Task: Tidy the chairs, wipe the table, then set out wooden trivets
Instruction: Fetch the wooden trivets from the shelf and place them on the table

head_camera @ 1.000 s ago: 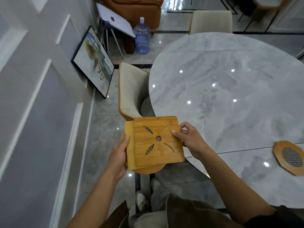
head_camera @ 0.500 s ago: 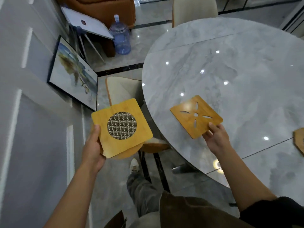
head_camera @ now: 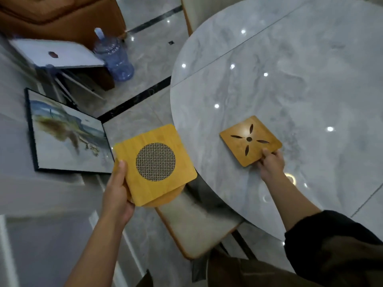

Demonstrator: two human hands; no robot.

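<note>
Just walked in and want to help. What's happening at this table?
A person is setting out wooden trivets. Their right hand pinches the corner of a petal-cut trivet, lying on or just above the marble table. Their left hand holds, beside the table, a mesh-centred trivet stacked on a round trivet.

Your bench (head_camera: 300,83) is grey marble-look stone, polished so glossy that it mirrors the lights as bright spots. The flower-cut trivet (head_camera: 251,141) pinched by your right grip (head_camera: 269,162) is smooth wood with fine straight grain and a soft satin sheen. The square trivet (head_camera: 159,189) in your left grip (head_camera: 116,195) is paler, yellower wood of the same finish, set with a round woven mesh (head_camera: 155,161) that looks rougher. The floor (head_camera: 149,59) is glossy grey tile. The chair seat (head_camera: 196,224) looks like matt cream upholstery. The water jug (head_camera: 115,56) is clear bluish plastic.
</note>
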